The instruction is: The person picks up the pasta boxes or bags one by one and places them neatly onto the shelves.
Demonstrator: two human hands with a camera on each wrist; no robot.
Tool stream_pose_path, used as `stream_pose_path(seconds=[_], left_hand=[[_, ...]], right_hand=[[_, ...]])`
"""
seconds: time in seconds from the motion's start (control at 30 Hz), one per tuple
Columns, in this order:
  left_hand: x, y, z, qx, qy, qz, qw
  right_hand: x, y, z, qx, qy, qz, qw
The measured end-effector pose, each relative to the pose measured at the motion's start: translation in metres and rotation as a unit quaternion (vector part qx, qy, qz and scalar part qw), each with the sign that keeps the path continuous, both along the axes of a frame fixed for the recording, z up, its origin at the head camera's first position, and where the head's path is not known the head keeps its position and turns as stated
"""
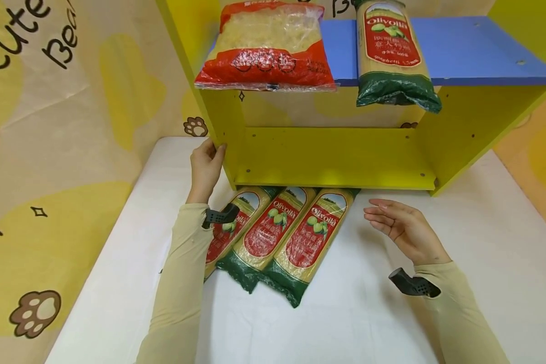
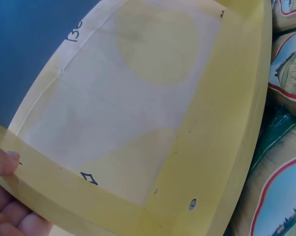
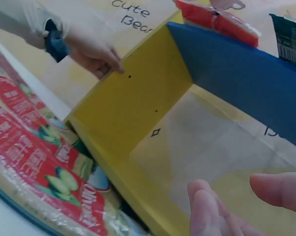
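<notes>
My left hand (image 1: pixel 206 166) grips the front edge of the yellow shelf unit's left side panel (image 1: pixel 225 136), thumb on the inner face and fingers around the outside, as the left wrist view also shows. My right hand (image 1: pixel 402 227) hovers over the white table, right of the spaghetti packs, its fingers loosely bent and holding nothing. Three spaghetti packs lie side by side at a slant before the shelf: one (image 1: pixel 316 235) nearest the right hand, a middle one (image 1: pixel 273 227), and a left one (image 1: pixel 223 237) partly hidden by the left wrist. Their far ends reach the bottom board (image 1: pixel 332 156).
On the blue upper shelf (image 1: pixel 473 50) lie a red-and-clear bag of yellowish dry food (image 1: pixel 266 48) and another spaghetti pack (image 1: pixel 391 50), both jutting past its front edge. A patterned cloth (image 1: pixel 86 101) hangs behind the white table (image 1: pixel 346 313).
</notes>
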State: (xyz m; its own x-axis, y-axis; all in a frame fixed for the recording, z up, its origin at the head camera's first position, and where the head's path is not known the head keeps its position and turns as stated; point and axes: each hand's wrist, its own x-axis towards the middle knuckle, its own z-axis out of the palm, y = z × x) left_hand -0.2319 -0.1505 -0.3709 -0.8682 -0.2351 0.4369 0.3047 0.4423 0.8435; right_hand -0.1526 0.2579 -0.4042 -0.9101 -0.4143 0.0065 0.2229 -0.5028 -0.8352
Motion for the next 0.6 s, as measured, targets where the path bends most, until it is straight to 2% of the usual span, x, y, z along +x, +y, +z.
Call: stream_pose_path(seconds=[0.33, 0.6], left_hand=[[-0.001, 0.001, 0.002, 0.003, -0.001, 0.002, 1.0], [0.001, 0.001, 0.002, 0.005, -0.008, 0.002, 1.0]], right_hand=[[0.0, -0.01, -0.021, 0.045, -0.024, 0.002, 0.9987], [0.005, -0.017, -0.034, 0.084, -0.08, -0.002, 0.9933]])
